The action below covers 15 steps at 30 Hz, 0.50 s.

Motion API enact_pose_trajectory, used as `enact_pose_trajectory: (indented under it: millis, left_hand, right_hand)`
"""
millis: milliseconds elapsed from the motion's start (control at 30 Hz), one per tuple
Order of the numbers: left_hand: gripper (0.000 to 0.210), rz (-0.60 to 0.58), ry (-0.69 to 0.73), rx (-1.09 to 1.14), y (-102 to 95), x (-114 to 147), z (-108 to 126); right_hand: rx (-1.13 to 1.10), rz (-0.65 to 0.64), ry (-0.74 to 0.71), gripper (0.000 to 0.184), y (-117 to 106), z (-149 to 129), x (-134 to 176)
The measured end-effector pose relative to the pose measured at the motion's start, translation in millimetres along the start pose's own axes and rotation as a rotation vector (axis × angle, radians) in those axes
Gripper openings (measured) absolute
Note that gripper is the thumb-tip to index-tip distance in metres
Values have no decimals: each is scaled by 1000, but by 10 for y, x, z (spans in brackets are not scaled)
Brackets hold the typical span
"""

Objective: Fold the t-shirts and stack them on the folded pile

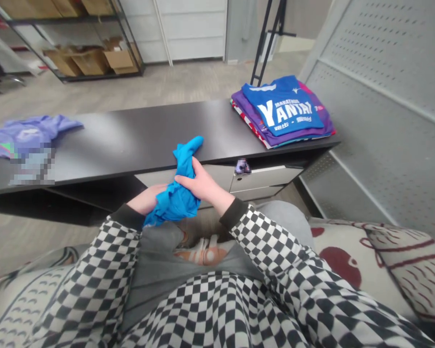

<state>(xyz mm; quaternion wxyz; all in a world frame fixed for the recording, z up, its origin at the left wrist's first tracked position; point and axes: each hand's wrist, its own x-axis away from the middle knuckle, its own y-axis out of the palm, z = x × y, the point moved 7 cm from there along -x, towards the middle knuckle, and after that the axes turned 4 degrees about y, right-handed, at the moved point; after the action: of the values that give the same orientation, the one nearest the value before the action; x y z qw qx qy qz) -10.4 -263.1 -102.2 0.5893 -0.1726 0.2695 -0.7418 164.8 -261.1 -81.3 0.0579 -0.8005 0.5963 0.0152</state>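
A bright blue garment (pixel 179 195) is bunched up between my two hands, above my lap and in front of the cabinet. One end of it sticks up over the cabinet's front edge; its exact kind does not show. My right hand (pixel 199 180) is closed on it from the right, thumb pressed across the folds. From the left, my left hand (pixel 152 197) reaches into the cloth and holds it, its fingers mostly hidden by the fabric.
Before me stands a low black-topped cabinet (pixel 148 130) with white drawers (pixel 264 176). Folded shirts (pixel 290 111) are stacked at its right end, a blue one on top. A crumpled purple shirt (pixel 32 133) lies at its left. A perforated grey panel (pixel 391 96) borders the right side.
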Motion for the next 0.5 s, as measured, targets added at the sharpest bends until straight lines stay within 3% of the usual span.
enact_pose_trajectory:
  millis: [67,133,167,233,300,367,433,500]
  left_hand:
    - [53,12,-97,319,74,104,-31]
    - [60,49,-186,720,186,214,-36]
    - [61,83,-207,861,232,256,-28]
    - [59,185,-198,940,249,298,-15]
    - [53,363,-177,891,136,306,-32]
    - [46,555,-179,848,-64,301,-51]
    - [41,730,-178,860,-312,294,-51]
    - [38,871,-147,909,-569,294,-37]
  right_hand:
    - [355,-50,-17,77,25,-43,95]
    - [639,-180,-36,78,126,-54,234]
    - [719,-252,-59,82,192,-55,315]
    - [754,-360,-107,98,316,-58,468]
    - [698,-402,-119,108,393,-51,566]
    - [630,-359,-86,105,384,-30,578]
    - [593,-228,-36,92,273,-9,515]
    - [595,-133,-20,67,149,1,434]
